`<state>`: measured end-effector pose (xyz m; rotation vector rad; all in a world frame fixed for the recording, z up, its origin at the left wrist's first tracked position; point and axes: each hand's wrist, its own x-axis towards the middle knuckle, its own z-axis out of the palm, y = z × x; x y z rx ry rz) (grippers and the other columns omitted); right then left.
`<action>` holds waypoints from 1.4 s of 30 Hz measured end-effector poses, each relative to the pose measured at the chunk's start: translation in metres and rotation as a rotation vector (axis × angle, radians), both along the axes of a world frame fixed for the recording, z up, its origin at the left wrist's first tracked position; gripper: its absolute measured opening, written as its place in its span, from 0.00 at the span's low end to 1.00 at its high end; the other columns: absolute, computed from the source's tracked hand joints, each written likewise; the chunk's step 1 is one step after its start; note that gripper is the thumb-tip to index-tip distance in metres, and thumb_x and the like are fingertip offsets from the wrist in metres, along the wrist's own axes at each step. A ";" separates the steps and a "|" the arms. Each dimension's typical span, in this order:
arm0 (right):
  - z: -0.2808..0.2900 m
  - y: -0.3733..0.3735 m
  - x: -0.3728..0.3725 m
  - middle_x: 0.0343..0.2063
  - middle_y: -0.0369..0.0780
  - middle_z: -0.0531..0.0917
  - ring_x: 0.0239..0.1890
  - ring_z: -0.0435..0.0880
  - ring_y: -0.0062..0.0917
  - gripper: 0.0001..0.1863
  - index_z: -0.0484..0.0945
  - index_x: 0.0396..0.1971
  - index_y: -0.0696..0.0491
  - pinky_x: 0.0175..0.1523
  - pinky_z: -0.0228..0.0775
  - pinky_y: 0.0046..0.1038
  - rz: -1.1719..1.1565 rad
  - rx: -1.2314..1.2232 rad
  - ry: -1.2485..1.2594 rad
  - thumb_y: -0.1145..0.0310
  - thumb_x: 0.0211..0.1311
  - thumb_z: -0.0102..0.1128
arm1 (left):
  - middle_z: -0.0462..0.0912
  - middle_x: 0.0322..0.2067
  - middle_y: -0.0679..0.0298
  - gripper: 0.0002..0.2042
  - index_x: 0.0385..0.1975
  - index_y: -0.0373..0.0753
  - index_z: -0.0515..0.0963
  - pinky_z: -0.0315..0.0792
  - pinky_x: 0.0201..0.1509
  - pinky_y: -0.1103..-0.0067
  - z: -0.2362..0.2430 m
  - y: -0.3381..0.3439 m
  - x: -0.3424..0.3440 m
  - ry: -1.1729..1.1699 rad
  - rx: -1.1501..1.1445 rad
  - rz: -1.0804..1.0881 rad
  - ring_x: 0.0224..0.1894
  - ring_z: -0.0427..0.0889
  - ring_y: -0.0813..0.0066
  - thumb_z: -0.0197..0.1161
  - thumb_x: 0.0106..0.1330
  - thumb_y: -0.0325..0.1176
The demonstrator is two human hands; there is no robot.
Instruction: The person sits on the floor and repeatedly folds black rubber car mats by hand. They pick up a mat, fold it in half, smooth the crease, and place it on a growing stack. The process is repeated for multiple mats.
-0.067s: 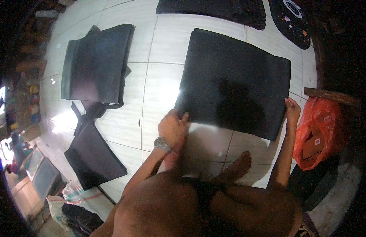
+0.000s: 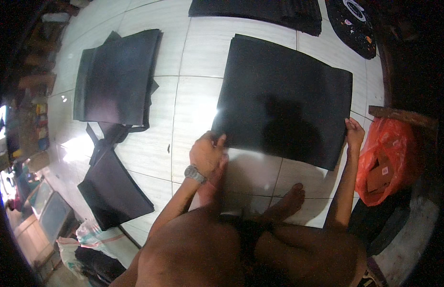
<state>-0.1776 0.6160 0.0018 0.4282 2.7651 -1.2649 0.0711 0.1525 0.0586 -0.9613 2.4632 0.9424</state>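
Observation:
A large black sheet, smooth like leatherette and showing more layers at its far edge, lies on the tiled floor in front of me. At its near left corner my left hand, with a metal wristwatch on the wrist, is closed round the edge. Farther along, on the right edge near the front corner, my right hand pinches the sheet between thumb and fingers. My shadow falls across the sheet's middle. The left fingertips are partly hidden by the hand itself.
A stack of dark sheets lies to the left, with strips and a smaller folded piece nearer me. Another black stack is at the far side. A red plastic bag with brown card stands at right, beside a wooden edge.
My left hand has shifted slightly to the left at the sheet's corner, its thumb a little more raised. The right hand and the sheet look unmoved.

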 end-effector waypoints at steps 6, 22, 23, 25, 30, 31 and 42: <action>0.004 -0.005 0.002 0.37 0.43 0.88 0.36 0.85 0.24 0.19 0.84 0.48 0.61 0.44 0.74 0.23 -0.044 -0.012 -0.010 0.65 0.63 0.70 | 0.88 0.30 0.52 0.15 0.39 0.38 0.85 0.79 0.37 0.66 -0.015 -0.016 0.007 0.113 0.059 0.040 0.33 0.88 0.54 0.66 0.66 0.44; 0.004 -0.004 0.001 0.36 0.42 0.87 0.36 0.84 0.22 0.20 0.83 0.49 0.64 0.43 0.73 0.22 -0.066 0.090 -0.025 0.65 0.64 0.70 | 0.75 0.47 0.58 0.22 0.52 0.45 0.83 0.72 0.53 0.65 -0.015 -0.068 0.020 0.193 -0.074 -0.732 0.50 0.73 0.61 0.67 0.61 0.49; 0.004 -0.004 0.001 0.36 0.42 0.87 0.36 0.84 0.22 0.20 0.82 0.49 0.64 0.44 0.73 0.22 -0.065 0.086 -0.026 0.65 0.64 0.70 | 0.75 0.47 0.57 0.23 0.53 0.45 0.82 0.71 0.53 0.66 -0.014 -0.067 0.019 0.162 -0.096 -0.754 0.49 0.72 0.61 0.66 0.62 0.50; 0.001 -0.004 0.000 0.36 0.42 0.87 0.36 0.84 0.22 0.20 0.83 0.49 0.64 0.44 0.73 0.23 -0.067 0.101 0.022 0.65 0.63 0.70 | 0.74 0.47 0.56 0.23 0.56 0.46 0.81 0.70 0.53 0.65 -0.014 -0.064 0.018 0.139 -0.145 -0.780 0.48 0.71 0.60 0.65 0.64 0.50; -0.007 0.000 -0.002 0.36 0.42 0.87 0.36 0.84 0.22 0.19 0.83 0.48 0.64 0.45 0.73 0.23 -0.095 0.023 -0.015 0.66 0.63 0.70 | 0.74 0.48 0.54 0.22 0.59 0.47 0.77 0.69 0.52 0.64 -0.019 -0.057 0.018 0.157 -0.237 -0.745 0.48 0.71 0.59 0.61 0.67 0.48; -0.007 0.000 -0.001 0.36 0.42 0.87 0.36 0.84 0.22 0.19 0.83 0.48 0.64 0.45 0.73 0.23 -0.081 0.022 0.005 0.66 0.63 0.69 | 0.74 0.48 0.54 0.22 0.58 0.47 0.78 0.69 0.52 0.64 -0.021 -0.056 0.018 0.165 -0.246 -0.733 0.48 0.71 0.60 0.61 0.67 0.47; 0.012 -0.020 0.006 0.35 0.43 0.87 0.35 0.84 0.24 0.22 0.84 0.47 0.63 0.45 0.74 0.24 -0.066 0.162 0.097 0.60 0.62 0.72 | 0.74 0.47 0.53 0.19 0.52 0.42 0.80 0.69 0.50 0.60 -0.030 -0.055 0.024 0.308 -0.152 -0.550 0.47 0.72 0.54 0.64 0.63 0.40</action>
